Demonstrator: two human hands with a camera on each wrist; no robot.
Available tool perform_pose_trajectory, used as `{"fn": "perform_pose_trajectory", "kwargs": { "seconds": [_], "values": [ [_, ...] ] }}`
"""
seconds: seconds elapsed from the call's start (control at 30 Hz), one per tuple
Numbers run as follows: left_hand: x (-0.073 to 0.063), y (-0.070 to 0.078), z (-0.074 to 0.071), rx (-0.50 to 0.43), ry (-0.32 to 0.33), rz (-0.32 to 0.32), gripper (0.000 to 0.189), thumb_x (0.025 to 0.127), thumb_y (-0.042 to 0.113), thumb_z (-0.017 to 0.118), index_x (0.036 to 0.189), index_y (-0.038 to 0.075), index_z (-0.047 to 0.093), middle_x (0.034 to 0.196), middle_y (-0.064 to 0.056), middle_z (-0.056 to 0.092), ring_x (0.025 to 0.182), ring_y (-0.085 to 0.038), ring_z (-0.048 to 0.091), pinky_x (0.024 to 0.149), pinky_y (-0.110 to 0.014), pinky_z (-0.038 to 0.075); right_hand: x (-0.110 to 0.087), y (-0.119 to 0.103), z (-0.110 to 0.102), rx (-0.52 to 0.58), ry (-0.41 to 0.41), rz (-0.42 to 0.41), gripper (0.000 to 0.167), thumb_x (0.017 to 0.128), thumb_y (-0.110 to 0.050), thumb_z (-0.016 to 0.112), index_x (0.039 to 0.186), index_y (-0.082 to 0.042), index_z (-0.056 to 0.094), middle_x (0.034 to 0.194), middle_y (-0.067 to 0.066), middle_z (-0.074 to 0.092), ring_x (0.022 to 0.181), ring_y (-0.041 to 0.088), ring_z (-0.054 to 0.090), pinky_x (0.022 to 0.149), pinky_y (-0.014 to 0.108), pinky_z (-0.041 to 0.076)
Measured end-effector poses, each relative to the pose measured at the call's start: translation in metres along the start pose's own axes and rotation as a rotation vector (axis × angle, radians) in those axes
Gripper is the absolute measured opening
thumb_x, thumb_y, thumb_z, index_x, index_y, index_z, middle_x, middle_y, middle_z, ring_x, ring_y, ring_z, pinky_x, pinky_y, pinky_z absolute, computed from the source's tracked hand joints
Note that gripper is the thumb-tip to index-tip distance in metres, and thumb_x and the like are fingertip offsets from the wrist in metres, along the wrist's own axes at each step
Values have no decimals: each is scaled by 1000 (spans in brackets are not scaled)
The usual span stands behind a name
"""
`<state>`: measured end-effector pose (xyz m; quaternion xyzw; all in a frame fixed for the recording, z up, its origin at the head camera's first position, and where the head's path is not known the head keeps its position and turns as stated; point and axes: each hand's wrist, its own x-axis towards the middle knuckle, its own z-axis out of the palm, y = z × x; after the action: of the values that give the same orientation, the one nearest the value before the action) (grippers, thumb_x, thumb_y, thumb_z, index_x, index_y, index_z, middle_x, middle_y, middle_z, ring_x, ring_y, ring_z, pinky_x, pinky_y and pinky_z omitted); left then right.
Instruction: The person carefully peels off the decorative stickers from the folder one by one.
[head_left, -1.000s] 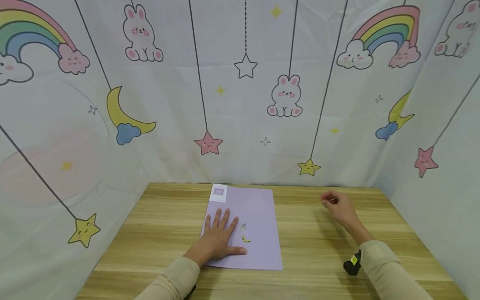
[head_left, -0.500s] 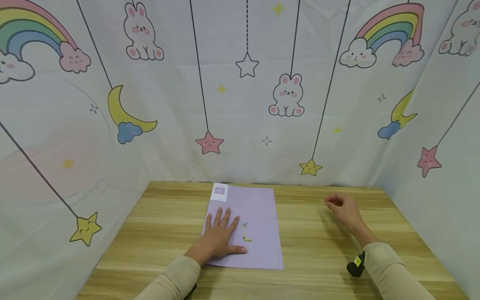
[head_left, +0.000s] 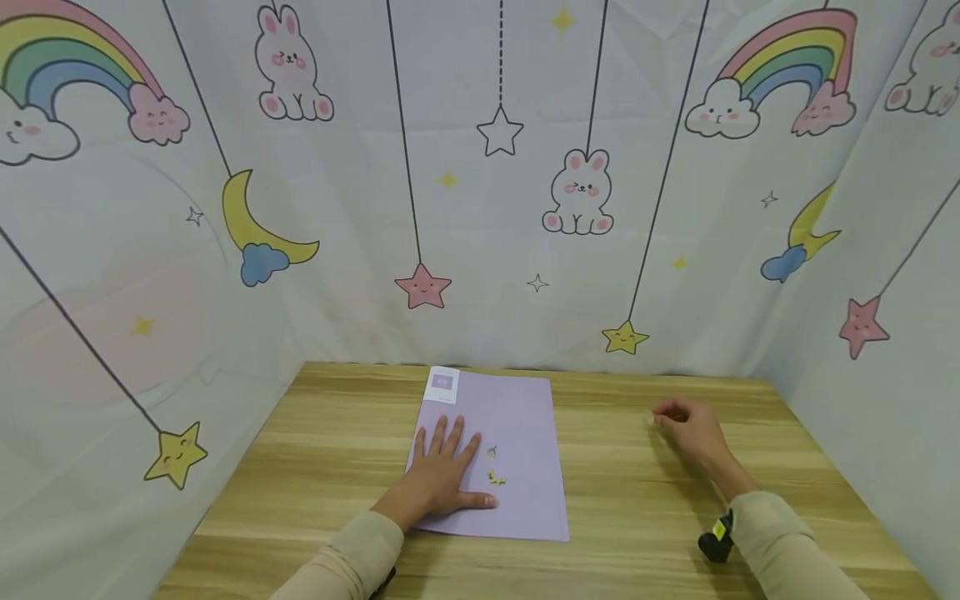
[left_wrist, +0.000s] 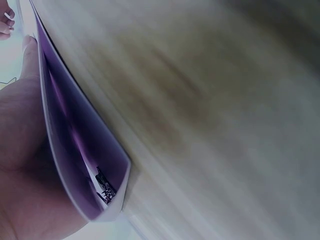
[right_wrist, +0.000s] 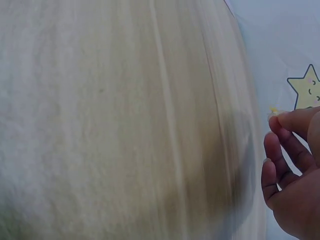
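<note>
A pale purple folder (head_left: 517, 417) with a white label at its top left corner lies on the wooden table. My left hand (head_left: 438, 483) rests flat on its left half, fingers spread. Beside that hand, two small stickers show on the cover: a bluish-green one (head_left: 492, 452) and a yellow one (head_left: 496, 477). Off to the right, my right hand (head_left: 693, 429) is raised over the table. Between its thumb and index finger it pinches a tiny see-through sticker (right_wrist: 274, 111) with yellow on it. In the left wrist view the folder's near edge gapes, with black print visible inside.
The wooden table (head_left: 615, 500) runs back to a white curtain (head_left: 345, 250) printed with bunnies, stars and rainbows. The curtain also hangs along both sides. A black wrist device (head_left: 716, 542) sits at my right cuff.
My right hand has come slightly down and nearer, still pinching the small sticker. The left hand stays put on the folder. The head view has shifted a little.
</note>
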<state>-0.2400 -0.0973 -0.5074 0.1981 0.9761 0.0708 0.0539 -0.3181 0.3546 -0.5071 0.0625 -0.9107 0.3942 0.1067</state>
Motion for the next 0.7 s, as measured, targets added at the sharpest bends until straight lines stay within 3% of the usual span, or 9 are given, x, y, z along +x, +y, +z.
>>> {"fn": "perform_pose_trajectory", "kwargs": {
  "seconds": [0.7],
  "values": [
    [2,-2,2,8,-6,0,111,87,83,61,167,13,33,174,-24,14,160,-49,6,123,-72,6,-1,12,10,-116,-48,-41,5,94,-2,75,98,-3,79,91,7,75,82,19,63,72,34,50]
  ]
}}
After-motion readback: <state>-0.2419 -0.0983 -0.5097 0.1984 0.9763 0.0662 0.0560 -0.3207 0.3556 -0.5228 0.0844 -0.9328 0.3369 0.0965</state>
